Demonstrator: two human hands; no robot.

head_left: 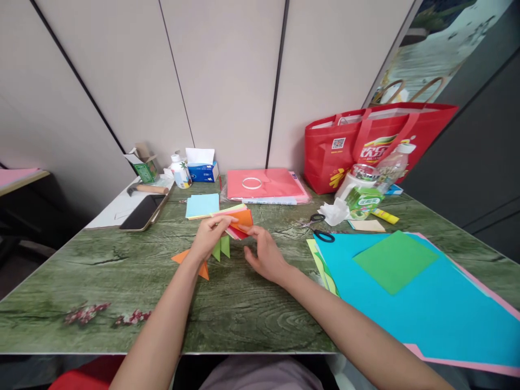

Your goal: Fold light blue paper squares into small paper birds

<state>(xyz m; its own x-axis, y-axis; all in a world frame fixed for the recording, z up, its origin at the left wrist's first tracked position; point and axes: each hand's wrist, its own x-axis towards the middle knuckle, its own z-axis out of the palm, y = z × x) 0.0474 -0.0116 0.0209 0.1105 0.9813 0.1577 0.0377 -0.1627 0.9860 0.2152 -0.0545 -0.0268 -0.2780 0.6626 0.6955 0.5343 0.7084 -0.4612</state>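
Observation:
My left hand (212,234) is closed on a stack of coloured paper sheets (244,218), with an orange sheet on top and pink, red and yellow edges below. My right hand (265,253) is at the stack's right side, its fingertips at the paper edge and its thumb apart below. Under my left hand lie folded green paper pieces (221,248). Folded orange paper pieces (203,270) lie by my left wrist, partly hidden by the forearm. Just behind the hands rests a pile of light blue square paper (202,206).
Black-handled scissors (324,235) lie right of my hands, near large blue sheets (365,314) bearing a green square (396,261). A red bag (329,157) stands behind. At left are a phone (143,212), a hammer (150,189), a bottle (181,172) and a tissue pack (203,172).

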